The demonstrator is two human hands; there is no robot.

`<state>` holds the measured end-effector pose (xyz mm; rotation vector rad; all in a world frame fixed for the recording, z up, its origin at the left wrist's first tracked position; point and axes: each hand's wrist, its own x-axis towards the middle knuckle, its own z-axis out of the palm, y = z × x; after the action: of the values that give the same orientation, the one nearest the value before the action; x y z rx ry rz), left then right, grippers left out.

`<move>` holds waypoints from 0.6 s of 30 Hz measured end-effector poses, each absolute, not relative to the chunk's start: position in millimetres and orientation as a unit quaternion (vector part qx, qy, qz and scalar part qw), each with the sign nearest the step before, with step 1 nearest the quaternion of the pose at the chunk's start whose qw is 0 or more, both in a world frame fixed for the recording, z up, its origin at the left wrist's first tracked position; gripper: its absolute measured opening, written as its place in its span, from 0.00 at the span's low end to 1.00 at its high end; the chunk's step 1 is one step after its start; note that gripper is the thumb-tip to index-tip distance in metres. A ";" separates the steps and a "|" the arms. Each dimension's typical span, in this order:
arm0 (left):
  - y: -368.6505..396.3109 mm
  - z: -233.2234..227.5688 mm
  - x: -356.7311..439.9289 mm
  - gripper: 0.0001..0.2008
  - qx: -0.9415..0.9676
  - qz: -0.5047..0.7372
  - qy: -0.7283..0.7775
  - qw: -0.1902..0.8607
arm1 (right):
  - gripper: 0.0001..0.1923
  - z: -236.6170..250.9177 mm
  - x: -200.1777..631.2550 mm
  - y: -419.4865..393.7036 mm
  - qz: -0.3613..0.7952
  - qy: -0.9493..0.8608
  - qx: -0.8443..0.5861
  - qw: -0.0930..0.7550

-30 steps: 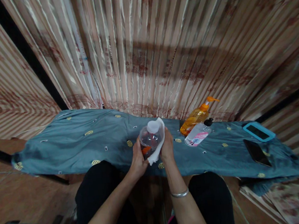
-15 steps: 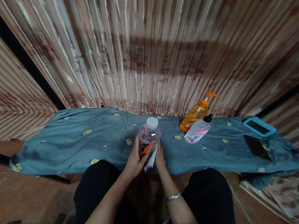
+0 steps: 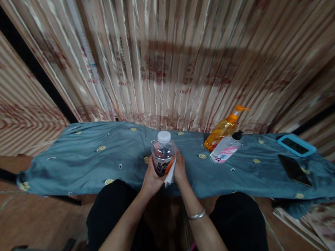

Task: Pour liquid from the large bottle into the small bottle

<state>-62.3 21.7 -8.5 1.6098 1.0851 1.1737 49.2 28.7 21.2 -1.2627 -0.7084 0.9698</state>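
A clear plastic bottle (image 3: 161,152) with a white cap and a black and orange label stands upright between my hands, near the front edge of the cloth-covered table. My left hand (image 3: 153,178) is wrapped round its lower left side. My right hand (image 3: 179,168) presses a crumpled white tissue (image 3: 170,176) against the bottle's right side. Its fingers are partly hidden behind the tissue and the bottle. A silver bangle (image 3: 196,215) circles my right wrist.
To the right stand an amber pump bottle (image 3: 221,133) and a clear black-topped bottle (image 3: 225,149). Farther right lie a blue-framed device (image 3: 296,145) and a dark phone (image 3: 294,170) on the teal tablecloth (image 3: 78,164). A striped curtain (image 3: 159,54) hangs behind.
The bottle has turned so that more of its black label shows, and it sits slightly more to the left. My left hand has slid lower round it; the tissue stays at my right hand.
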 end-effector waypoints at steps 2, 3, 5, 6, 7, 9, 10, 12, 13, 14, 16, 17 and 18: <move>23.7 -10.3 -61.1 0.45 0.650 0.479 0.433 0.401 | 0.23 32.4 49.9 31.8 0.419 -0.323 -0.541 0.653; 25.1 -11.6 -60.4 0.45 0.656 0.488 0.431 0.382 | 0.23 39.6 50.1 33.3 0.407 -0.337 -0.533 0.661; 27.9 -14.7 -58.8 0.47 0.672 0.505 0.422 0.340 | 0.24 53.0 49.6 35.3 0.365 -0.377 -0.519 0.674; 29.0 -16.4 -58.0 0.47 0.679 0.510 0.416 0.324 | 0.24 57.0 48.6 35.5 0.343 -0.395 -0.514 0.679; 29.8 -18.1 -57.3 0.48 0.685 0.514 0.410 0.314 | 0.23 58.0 47.0 35.2 0.325 -0.408 -0.512 0.682; 30.3 -21.7 -57.0 0.49 0.690 0.522 0.392 0.312 | 0.24 49.5 42.8 33.3 0.323 -0.399 -0.521 0.682; 30.0 -23.5 -57.5 0.50 0.691 0.524 0.383 0.319 | 0.24 40.2 40.5 32.0 0.334 -0.381 -0.531 0.679; 29.0 -27.0 -60.1 0.53 0.692 0.516 0.369 0.344 | 0.26 15.2 37.0 29.7 0.361 -0.340 -0.558 0.666; 28.5 -28.5 -62.0 0.54 0.693 0.507 0.369 0.355 | 0.27 1.8 36.2 29.1 0.372 -0.324 -0.570 0.657; 28.3 -30.0 -64.1 0.55 0.693 0.499 0.373 0.363 | 0.27 -10.5 36.2 28.9 0.380 -0.315 -0.579 0.649; 28.4 -32.0 -68.2 0.52 0.693 0.485 0.388 0.367 | 0.27 -27.6 38.5 29.4 0.392 -0.312 -0.587 0.636; 28.7 -32.4 -69.9 0.50 0.692 0.482 0.396 0.363 | 0.27 -31.1 40.4 29.8 0.398 -0.313 -0.588 0.631; 29.2 -32.5 -71.0 0.48 0.691 0.481 0.404 0.358 | 0.28 -30.7 42.5 30.2 0.401 -0.316 -0.586 0.629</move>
<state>-71.0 29.2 -32.5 1.7837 1.0429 1.2412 42.5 30.2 -30.7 -1.3417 -0.7237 0.9196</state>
